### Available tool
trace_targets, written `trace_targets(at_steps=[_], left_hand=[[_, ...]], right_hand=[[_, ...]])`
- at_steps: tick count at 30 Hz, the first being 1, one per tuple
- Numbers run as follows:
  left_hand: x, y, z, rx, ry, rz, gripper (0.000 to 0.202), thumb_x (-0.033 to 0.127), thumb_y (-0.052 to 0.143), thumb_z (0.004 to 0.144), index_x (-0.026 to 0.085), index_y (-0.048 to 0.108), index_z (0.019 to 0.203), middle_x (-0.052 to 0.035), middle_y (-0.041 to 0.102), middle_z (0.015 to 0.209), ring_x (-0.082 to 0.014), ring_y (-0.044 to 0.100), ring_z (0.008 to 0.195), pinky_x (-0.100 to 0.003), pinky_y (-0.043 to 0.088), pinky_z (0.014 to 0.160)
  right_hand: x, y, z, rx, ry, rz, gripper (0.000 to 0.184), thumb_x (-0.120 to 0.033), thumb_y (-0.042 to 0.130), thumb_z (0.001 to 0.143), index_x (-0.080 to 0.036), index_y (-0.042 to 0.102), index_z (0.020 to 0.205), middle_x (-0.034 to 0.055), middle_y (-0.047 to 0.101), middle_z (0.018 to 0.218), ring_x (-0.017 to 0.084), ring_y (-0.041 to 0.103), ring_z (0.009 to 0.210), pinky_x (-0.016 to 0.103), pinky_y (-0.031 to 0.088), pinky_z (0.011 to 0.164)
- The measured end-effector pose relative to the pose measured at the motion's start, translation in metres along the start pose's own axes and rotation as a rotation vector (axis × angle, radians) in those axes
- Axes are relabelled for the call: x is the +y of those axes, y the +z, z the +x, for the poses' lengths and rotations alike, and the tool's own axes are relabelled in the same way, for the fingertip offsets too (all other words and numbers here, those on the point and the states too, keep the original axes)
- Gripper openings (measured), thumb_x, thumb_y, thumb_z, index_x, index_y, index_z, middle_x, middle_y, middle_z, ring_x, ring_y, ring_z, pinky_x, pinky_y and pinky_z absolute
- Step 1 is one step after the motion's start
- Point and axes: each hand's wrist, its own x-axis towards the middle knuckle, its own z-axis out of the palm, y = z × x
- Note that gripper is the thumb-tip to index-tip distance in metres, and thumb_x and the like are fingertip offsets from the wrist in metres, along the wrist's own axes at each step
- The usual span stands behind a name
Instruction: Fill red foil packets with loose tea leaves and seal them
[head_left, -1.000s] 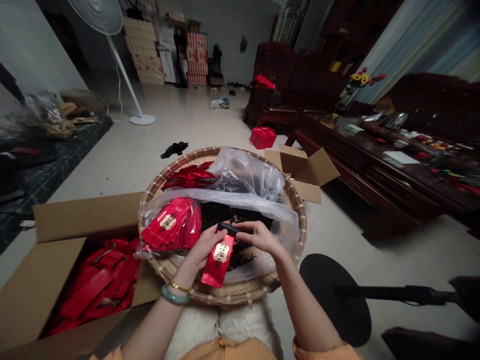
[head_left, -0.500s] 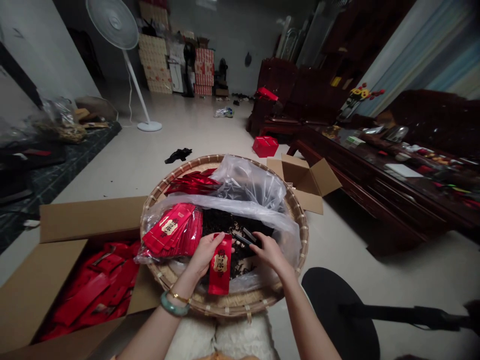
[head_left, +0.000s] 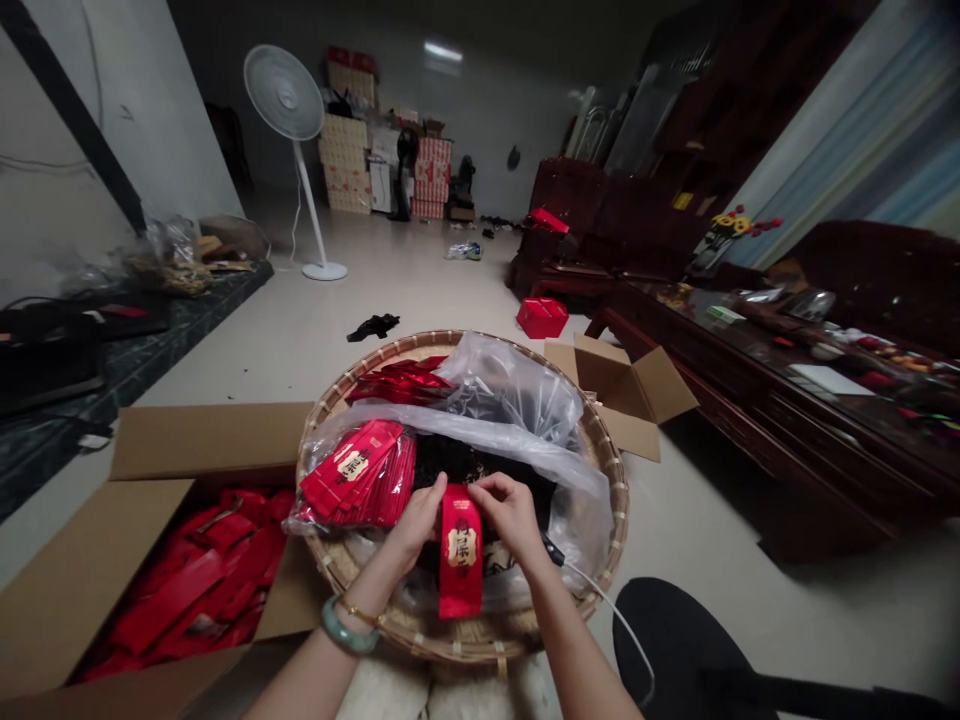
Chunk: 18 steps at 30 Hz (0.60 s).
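A narrow red packet [head_left: 460,590] with a cream label and dark lettering hangs upright before me. My left hand [head_left: 420,520] is closed on its upper left edge. At the top right corner, my right hand [head_left: 511,508] pinches it with thumb and fingers. Beside my right wrist shows the end of a black tool [head_left: 553,550] with a white cord; whether the palm holds it I cannot tell. Beneath both hands, dark loose leaves [head_left: 441,458] lie in a clear plastic bag [head_left: 517,375] inside a round woven basket [head_left: 619,485]. A bundle of similar packets [head_left: 354,468] lies left of them.
An open carton [head_left: 154,515] full of red packets stands at the left. Another open carton [head_left: 645,405] sits beyond the basket's right rim. A black round base [head_left: 675,640] is at lower right, a dark wooden table [head_left: 705,350] farther right, a white fan [head_left: 319,230] behind.
My right hand has moved left and now pinches the packet's top. The dark two-armed tool that was between its fingers no longer shows there. The view has tilted up slightly.
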Motion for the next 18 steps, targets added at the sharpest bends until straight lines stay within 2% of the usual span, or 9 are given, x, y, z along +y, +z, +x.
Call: trace_targets(at_steps=[2, 3, 5, 8, 10, 12, 14, 18], left_hand=[[0.004, -0.005, 0.000, 0.020, -0.031, -0.087, 0.054, 0.063, 0.048, 0.080, 0.013, 0.066, 0.090, -0.0068, 0.068, 0.070, -0.0150, 0.059, 0.056, -0.023, 0.041, 0.052], [0.006, -0.008, 0.001, 0.071, 0.004, -0.105, 0.054, 0.061, 0.046, 0.082, 0.014, 0.065, 0.102, -0.0089, 0.069, 0.080, -0.0169, 0.062, 0.062, -0.025, 0.043, 0.056], [0.013, -0.017, 0.002, 0.261, 0.183, 0.008, 0.048, 0.051, 0.050, 0.083, 0.017, 0.058, 0.116, -0.0110, 0.069, 0.098, -0.0201, 0.064, 0.077, -0.028, 0.047, 0.065], [0.026, -0.038, 0.001, 0.600, 0.537, 0.556, 0.040, 0.032, 0.054, 0.082, 0.018, 0.057, 0.120, -0.0128, 0.061, 0.118, -0.0257, 0.057, 0.103, -0.035, 0.044, 0.086], [0.035, -0.055, 0.000, 0.755, 0.654, 0.947, 0.040, 0.024, 0.052, 0.081, 0.017, 0.057, 0.121, -0.0140, 0.055, 0.127, -0.0305, 0.044, 0.120, -0.042, 0.034, 0.100], [0.041, -0.072, -0.002, 0.853, 0.610, 1.235, 0.043, 0.022, 0.052, 0.081, 0.015, 0.055, 0.124, -0.0155, 0.051, 0.131, -0.0338, 0.040, 0.121, -0.046, 0.031, 0.101], [0.044, -0.086, -0.005, 0.852, 0.492, 1.417, 0.045, 0.022, 0.053, 0.081, 0.015, 0.055, 0.125, -0.0162, 0.053, 0.125, -0.0345, 0.043, 0.114, -0.047, 0.034, 0.096], [0.045, -0.102, -0.005, 0.846, 0.328, 1.534, 0.047, 0.031, 0.055, 0.081, 0.016, 0.053, 0.126, -0.0162, 0.056, 0.117, -0.0338, 0.048, 0.105, -0.045, 0.040, 0.086]], right_hand=[[-0.001, -0.006, 0.007, 0.055, 0.086, 0.173, 0.031, -0.048, 0.067, 0.068, -0.018, 0.062, 0.071, -0.0019, 0.056, 0.052, 0.012, 0.049, 0.043, 0.025, 0.042, 0.042], [-0.002, -0.010, 0.012, 0.105, 0.107, 0.263, 0.033, -0.050, 0.067, 0.068, -0.018, 0.060, 0.074, -0.0029, 0.055, 0.051, 0.012, 0.049, 0.042, 0.025, 0.043, 0.041], [-0.008, -0.017, 0.024, 0.219, 0.093, 0.425, 0.035, -0.049, 0.071, 0.066, -0.020, 0.057, 0.077, -0.0032, 0.058, 0.055, 0.012, 0.055, 0.045, 0.024, 0.049, 0.045], [-0.020, -0.024, 0.042, 0.305, 0.049, 0.617, 0.037, -0.042, 0.076, 0.062, -0.022, 0.055, 0.085, -0.0001, 0.066, 0.075, 0.015, 0.067, 0.068, 0.026, 0.058, 0.065], [-0.026, -0.024, 0.049, 0.273, 0.055, 0.688, 0.040, -0.037, 0.076, 0.062, -0.022, 0.056, 0.093, 0.0031, 0.068, 0.091, 0.019, 0.069, 0.088, 0.029, 0.058, 0.080], [-0.028, -0.021, 0.050, 0.231, 0.081, 0.710, 0.043, -0.033, 0.076, 0.063, -0.022, 0.055, 0.099, 0.0045, 0.068, 0.099, 0.021, 0.066, 0.100, 0.032, 0.055, 0.089], [-0.025, -0.015, 0.044, 0.203, 0.104, 0.702, 0.046, -0.032, 0.075, 0.065, -0.022, 0.054, 0.104, 0.0047, 0.066, 0.103, 0.023, 0.065, 0.102, 0.035, 0.054, 0.091], [-0.011, -0.005, 0.027, 0.160, 0.130, 0.626, 0.047, -0.034, 0.075, 0.064, -0.022, 0.057, 0.105, 0.0072, 0.059, 0.118, 0.026, 0.066, 0.101, 0.036, 0.055, 0.088]])
